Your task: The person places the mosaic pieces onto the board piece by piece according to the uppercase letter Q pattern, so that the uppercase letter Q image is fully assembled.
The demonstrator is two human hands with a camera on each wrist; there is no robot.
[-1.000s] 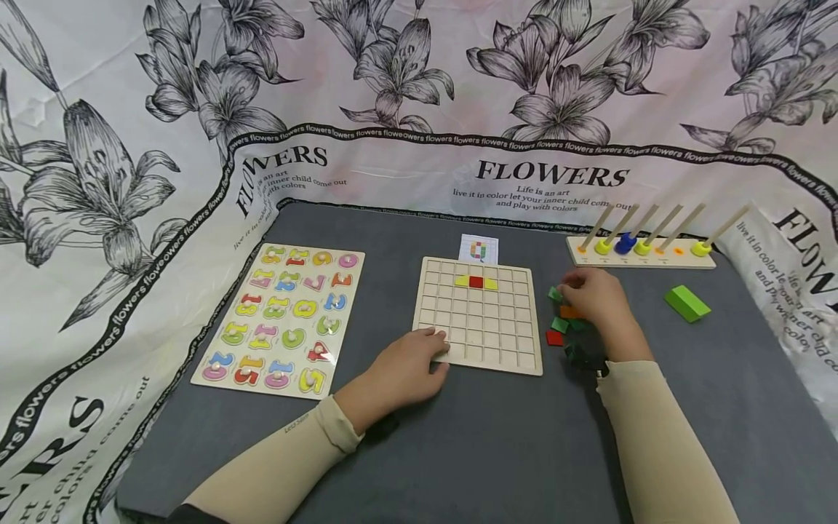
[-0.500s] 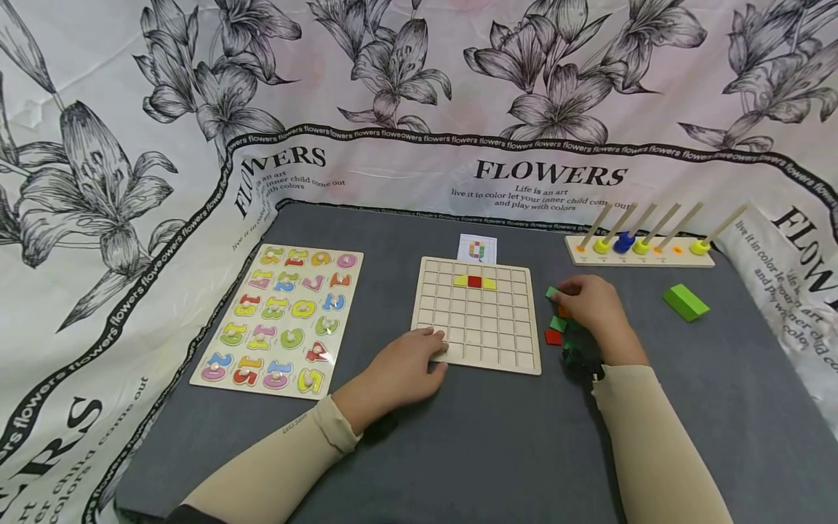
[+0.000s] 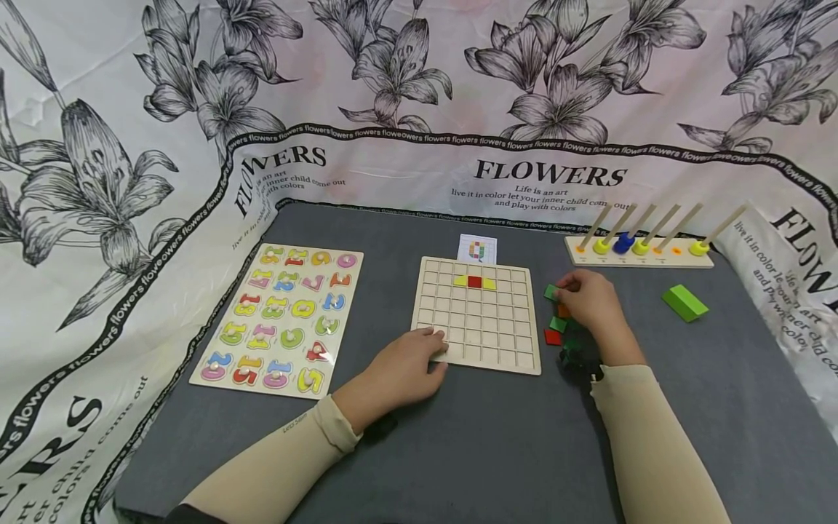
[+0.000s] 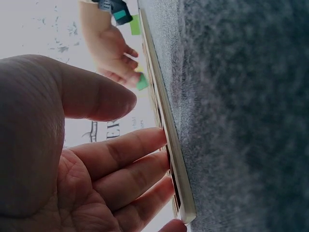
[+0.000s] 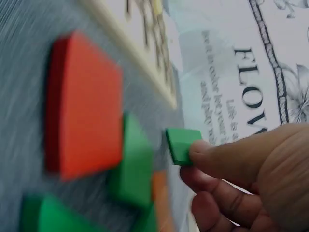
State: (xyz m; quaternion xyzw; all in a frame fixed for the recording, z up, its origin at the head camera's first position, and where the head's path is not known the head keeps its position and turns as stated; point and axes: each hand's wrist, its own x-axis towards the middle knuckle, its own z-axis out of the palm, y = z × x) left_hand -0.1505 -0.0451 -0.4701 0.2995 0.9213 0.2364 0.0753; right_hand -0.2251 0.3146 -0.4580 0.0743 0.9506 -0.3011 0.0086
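Observation:
Between thumb and fingers my right hand (image 3: 592,306) pinches a small green square tile (image 5: 182,145), just right of the wooden grid board (image 3: 471,356). Below that hand lie a red tile (image 5: 89,108), more green tiles (image 5: 133,166) and an orange tile (image 5: 161,195), partly hidden in the head view. My left hand (image 3: 402,371) rests its extended fingertips on the board's lower left corner; the left wrist view shows those fingers (image 4: 130,179) along the board's edge. Near the board's top, a red square (image 3: 474,282) sits in a cell between two yellow pieces (image 3: 461,280).
A picture card (image 3: 477,249) lies behind the board. To the left is a number puzzle board (image 3: 278,320). At the back right stands a peg rack (image 3: 641,255) with yellow and blue beads, and a green block (image 3: 685,302) lies in front of it.
My right hand has drawn slightly back and left, and the green tile in its pinch shows more clearly. The left hand stays in place on the board.

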